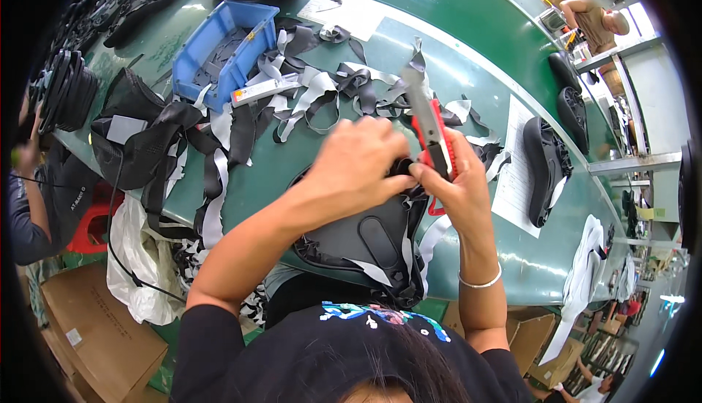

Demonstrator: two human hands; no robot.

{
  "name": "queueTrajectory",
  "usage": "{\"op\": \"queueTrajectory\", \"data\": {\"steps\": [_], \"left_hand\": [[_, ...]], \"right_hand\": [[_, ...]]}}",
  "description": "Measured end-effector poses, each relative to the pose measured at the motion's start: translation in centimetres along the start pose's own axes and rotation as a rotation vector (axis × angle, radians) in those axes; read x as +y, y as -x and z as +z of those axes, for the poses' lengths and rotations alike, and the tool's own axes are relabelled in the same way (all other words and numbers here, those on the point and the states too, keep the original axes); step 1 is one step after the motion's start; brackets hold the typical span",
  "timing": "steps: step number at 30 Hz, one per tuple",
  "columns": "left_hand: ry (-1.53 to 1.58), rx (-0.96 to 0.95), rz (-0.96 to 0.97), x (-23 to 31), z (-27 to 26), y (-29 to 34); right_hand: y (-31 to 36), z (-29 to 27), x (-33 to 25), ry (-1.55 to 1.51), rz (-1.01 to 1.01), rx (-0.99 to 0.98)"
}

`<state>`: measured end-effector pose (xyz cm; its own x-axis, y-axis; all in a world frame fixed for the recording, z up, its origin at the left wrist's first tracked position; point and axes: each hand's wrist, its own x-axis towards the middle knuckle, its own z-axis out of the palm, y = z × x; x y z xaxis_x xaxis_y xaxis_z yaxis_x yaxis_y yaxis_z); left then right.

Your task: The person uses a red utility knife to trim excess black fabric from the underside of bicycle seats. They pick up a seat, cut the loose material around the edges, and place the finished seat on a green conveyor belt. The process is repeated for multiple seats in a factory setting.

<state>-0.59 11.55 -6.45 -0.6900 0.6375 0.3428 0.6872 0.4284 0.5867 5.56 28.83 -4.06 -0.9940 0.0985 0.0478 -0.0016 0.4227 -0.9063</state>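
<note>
In front of my body lies a black moulded pad [344, 236] with a long oval panel and dark fabric about its edge. My left hand [355, 165] is over its far edge, slightly blurred, with thumb and fingers closed on what looks like the black edge fabric. My right hand [462, 183] is wrapped round a red-and-black hand tool [433, 136]. The tool's long grey metal end points away from me and is blurred, so its exact kind is unclear. The two thumbs almost meet above the pad.
Grey and black fabric strips [322, 92] lie tangled beyond my hands. A blue bin [227, 52], a small white-and-orange box [263, 90] and black fabric [139, 132] are left. Right are a paper sheet [515, 176] and black moulded part [545, 172]. Other people work nearby.
</note>
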Motion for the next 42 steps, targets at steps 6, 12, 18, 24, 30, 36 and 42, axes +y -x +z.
{"op": "queueTrajectory", "data": {"steps": [6, 12, 18, 24, 30, 36, 42], "left_hand": [[0.358, -0.156, -0.112, -2.0, 1.0, -0.7], [0.642, -0.125, -0.267, -1.1, 0.8, -0.7], [1.608, 0.499, -0.571, -3.4, 0.0, -1.1], [2.014, 1.018, -0.249, -6.0, -4.2, -0.7], [0.276, -0.106, -0.415, -5.5, -2.0, 3.3], [0.523, -0.110, -0.522, -7.7, -3.4, 1.2], [0.954, 0.618, -0.583, -5.4, 2.5, -9.1]], "right_hand": [[2.4, -5.2, 0.0, 0.389, -0.170, -0.072], [2.8, -5.1, -1.7, 1.011, -0.345, -0.288], [9.2, -2.8, -2.5, 1.085, -0.140, -0.154], [14.0, -0.8, -1.9, 0.686, -0.027, -0.034], [11.3, -1.1, 0.3, 0.251, 0.173, 0.177], [5.4, -5.2, 2.1, 0.080, 0.185, 0.324], [-5.4, -16.1, 7.2, -0.206, 0.059, 0.650]]}}
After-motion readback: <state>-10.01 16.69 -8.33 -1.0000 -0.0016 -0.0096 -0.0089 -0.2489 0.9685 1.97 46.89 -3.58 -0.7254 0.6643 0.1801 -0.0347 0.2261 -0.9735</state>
